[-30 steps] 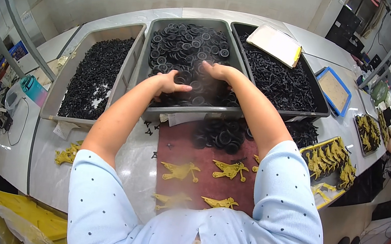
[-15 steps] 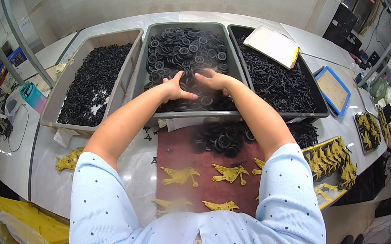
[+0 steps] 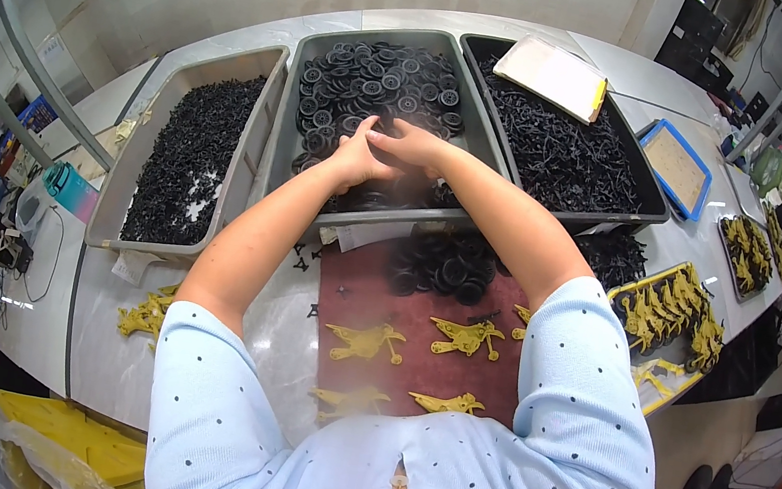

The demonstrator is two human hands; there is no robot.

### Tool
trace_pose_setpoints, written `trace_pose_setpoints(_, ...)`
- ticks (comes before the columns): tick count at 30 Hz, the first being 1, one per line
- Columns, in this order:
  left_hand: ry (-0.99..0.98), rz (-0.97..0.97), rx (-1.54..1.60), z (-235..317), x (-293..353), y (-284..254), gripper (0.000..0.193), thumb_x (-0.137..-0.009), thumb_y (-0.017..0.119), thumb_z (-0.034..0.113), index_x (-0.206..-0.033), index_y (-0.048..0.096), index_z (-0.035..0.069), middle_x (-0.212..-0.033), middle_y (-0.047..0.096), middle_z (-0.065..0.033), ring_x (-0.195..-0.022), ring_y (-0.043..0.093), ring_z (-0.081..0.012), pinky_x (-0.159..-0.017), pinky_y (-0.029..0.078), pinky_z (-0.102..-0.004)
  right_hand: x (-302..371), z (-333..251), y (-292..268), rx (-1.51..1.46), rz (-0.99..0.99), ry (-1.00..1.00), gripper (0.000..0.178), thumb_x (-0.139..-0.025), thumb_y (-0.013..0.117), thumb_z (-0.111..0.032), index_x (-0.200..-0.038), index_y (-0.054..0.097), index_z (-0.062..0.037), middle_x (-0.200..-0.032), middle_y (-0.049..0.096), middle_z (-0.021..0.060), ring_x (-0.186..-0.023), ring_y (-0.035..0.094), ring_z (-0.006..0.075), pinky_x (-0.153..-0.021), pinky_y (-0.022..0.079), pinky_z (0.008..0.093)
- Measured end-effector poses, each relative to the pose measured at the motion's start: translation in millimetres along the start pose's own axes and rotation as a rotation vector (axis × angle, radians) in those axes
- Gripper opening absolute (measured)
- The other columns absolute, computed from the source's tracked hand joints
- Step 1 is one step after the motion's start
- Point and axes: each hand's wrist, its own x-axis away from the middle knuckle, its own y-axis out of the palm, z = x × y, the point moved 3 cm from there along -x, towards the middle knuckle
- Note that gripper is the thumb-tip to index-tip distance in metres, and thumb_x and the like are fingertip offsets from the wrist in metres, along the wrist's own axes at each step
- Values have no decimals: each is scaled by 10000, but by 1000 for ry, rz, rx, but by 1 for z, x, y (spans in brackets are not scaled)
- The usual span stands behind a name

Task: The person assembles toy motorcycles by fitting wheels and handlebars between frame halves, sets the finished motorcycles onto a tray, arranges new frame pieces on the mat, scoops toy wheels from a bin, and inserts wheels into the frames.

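Both of my hands reach into the middle grey bin point(image 3: 275, 141), which holds a deep layer of small black wheels point(image 3: 376, 70). My left hand point(image 3: 359, 161) and my right hand point(image 3: 415, 148) meet over the near half, fingers curved inward and touching or overlapping. Black wheels lie between and beneath them; how many are caught in the cupped hands is hidden. On the red mat point(image 3: 355, 285) in front of the bin rests a loose heap of black wheels point(image 3: 448, 268). Several yellow plastic parts point(image 3: 466, 337) lie nearer me on that mat.
A left bin point(image 3: 103, 212) and a right black bin point(image 3: 654, 208) flank the middle one, both with small black parts. A white tray point(image 3: 550, 74) rests across the right bin. At right are a blue-rimmed tray point(image 3: 699, 200) and a tray of yellow parts point(image 3: 663, 316). Another person sits far right.
My hands have come together; before, they were apart with fingers spread over the wheels. The right hand has moved left towards the left hand. The view has shifted slightly.
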Motion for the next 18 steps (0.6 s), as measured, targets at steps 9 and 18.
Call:
trace_pose_setpoints(9, 245, 255, -202, 52, 24, -2, 1115, -518, 926, 244, -1445, 312, 167, -1373, 318, -219, -1239, 441, -344, -1031, 432, -405, 9, 8, -12, -475, 68, -210, 662, -804, 741, -433, -1373, 471, -232, -1236, 579, 140, -1068, 557, 260, -728, 489, 460)
trace_pose_setpoints(18, 422, 323, -262, 132, 99, 45, 1059, -522, 896, 159, -1426, 343, 179, -1422, 222, -286, -1132, 501, -491, -949, 491, -474, 135, 19, -40, -579, 268, -409, 617, -830, 736, -319, -1371, 471, -187, -1052, 566, 77, -918, 598, 170, -634, 505, 304)
